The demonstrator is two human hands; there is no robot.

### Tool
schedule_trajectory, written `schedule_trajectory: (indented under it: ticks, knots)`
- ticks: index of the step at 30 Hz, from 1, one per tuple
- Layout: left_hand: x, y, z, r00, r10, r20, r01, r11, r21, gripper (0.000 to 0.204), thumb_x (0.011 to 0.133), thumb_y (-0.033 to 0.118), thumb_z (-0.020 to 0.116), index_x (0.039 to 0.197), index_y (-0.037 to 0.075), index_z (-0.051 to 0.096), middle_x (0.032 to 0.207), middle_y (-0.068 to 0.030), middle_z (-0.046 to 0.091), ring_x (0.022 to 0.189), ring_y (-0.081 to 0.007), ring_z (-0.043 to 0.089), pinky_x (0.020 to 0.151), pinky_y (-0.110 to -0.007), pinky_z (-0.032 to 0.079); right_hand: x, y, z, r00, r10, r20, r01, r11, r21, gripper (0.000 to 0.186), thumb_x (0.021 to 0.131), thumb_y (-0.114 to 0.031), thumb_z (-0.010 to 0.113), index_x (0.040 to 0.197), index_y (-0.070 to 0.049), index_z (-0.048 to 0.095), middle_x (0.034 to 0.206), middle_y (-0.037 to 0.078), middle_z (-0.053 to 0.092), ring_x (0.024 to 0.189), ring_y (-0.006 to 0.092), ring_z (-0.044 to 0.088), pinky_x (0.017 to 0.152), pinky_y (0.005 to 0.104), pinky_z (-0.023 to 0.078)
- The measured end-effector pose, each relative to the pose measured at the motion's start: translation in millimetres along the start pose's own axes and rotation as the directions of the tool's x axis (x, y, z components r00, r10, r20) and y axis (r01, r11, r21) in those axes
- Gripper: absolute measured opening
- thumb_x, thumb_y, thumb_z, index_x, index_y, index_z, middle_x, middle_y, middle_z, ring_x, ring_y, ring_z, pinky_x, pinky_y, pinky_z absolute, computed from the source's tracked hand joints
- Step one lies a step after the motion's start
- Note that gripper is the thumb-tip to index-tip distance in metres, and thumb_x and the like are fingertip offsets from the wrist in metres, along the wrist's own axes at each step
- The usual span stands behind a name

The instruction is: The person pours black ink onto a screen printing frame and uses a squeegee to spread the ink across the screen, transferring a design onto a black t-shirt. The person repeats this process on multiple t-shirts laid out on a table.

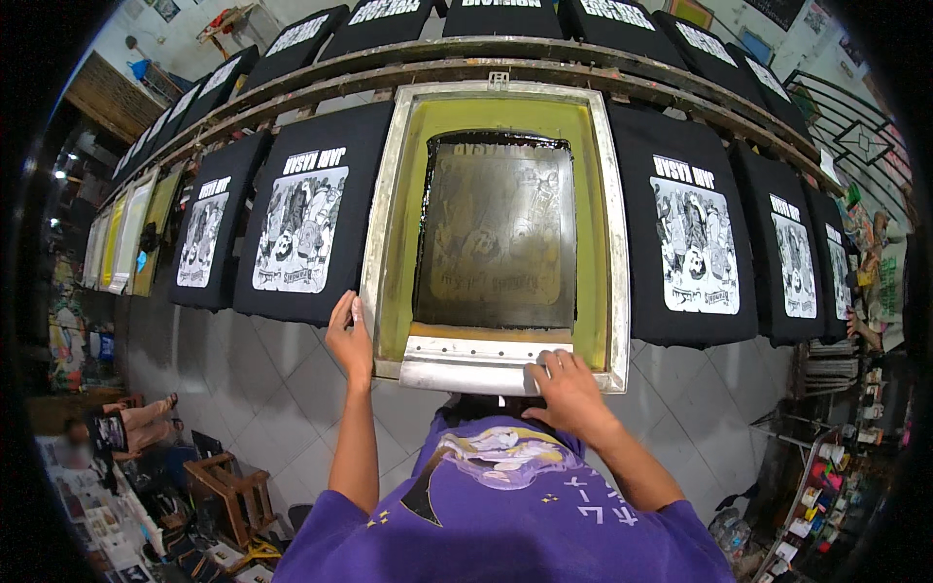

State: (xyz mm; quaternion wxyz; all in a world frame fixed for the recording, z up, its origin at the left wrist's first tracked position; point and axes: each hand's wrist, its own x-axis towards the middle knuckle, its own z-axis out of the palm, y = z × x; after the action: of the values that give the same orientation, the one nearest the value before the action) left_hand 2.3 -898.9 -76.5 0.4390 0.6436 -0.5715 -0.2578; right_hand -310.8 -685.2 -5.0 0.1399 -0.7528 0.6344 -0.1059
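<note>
In front of me lies a screen-printing frame (pixel 618 233) with a yellow-green mesh, over the row of black shirts. Dark ink (pixel 496 233) covers the middle of the mesh, and a printed design shows faintly through it. Across the near end rests a wide metal squeegee (pixel 457 365). My right hand (pixel 569 391) grips its right end, fingers on top and thumb below. My left hand (pixel 350 335) is raised beside the frame's left edge, fingers stretched upward near the hem of a black shirt; it holds nothing that I can see.
Black shirts with white prints flank the frame, such as one on the left (pixel 296 219) and one on the right (pixel 695 233). Behind a wooden rail (pixel 389 66) runs another row of shirts. More screens (pixel 126 233) lean at far left. A wooden chair (pixel 228 491) stands lower left.
</note>
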Motion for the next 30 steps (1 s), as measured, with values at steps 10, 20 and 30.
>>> schedule_trajectory:
  ticks: [10, 20, 30]
  knots:
    - [-40.8, 90.9, -12.4, 0.586, 0.439, 0.681, -0.541, 0.838, -0.074, 0.061, 0.071, 0.016, 0.086, 0.128, 0.009, 0.068, 0.122, -0.0103, 0.068, 0.113, -0.0274, 0.064, 0.097, -0.038, 0.051, 29.9, 18.0, -16.1, 0.998, -0.034, -0.055, 0.03, 0.997, -0.074, 0.039, 0.07, -0.014, 0.08, 0.105, -0.004, 0.064, 0.097, 0.013, 0.066, 0.097, 0.0325, 0.064, 0.094, 0.0439, 0.047]
    - [-16.2, 69.8, 6.5, 0.32, 0.376, 0.869, -0.823, 0.565, 0.058, 0.052, 0.063, 0.006, 0.081, 0.112, 0.011, 0.065, 0.104, -0.0059, 0.062, 0.102, -0.0288, 0.061, 0.089, -0.042, 0.051, 32.0, 12.9, 3.8, 0.95, 0.219, -0.223, -0.245, 0.965, -0.092, 0.029, 0.073, -0.002, 0.069, 0.102, -0.005, 0.067, 0.097, 0.011, 0.068, 0.097, 0.0296, 0.065, 0.094, 0.0422, 0.047]
    - [23.9, 96.9, 21.9, 0.3, 0.342, 0.891, -0.787, 0.617, 0.029, 0.061, 0.062, 0.003, 0.08, 0.121, 0.012, 0.069, 0.11, -0.0072, 0.065, 0.105, -0.0294, 0.064, 0.086, -0.042, 0.056, 65.6, 39.6, -19.5, 0.951, 0.229, -0.208, -0.24, 0.97, -0.031, 0.037, 0.066, 0.004, 0.07, 0.102, -0.009, 0.072, 0.096, 0.008, 0.073, 0.095, 0.0258, 0.07, 0.104, 0.0451, 0.043]
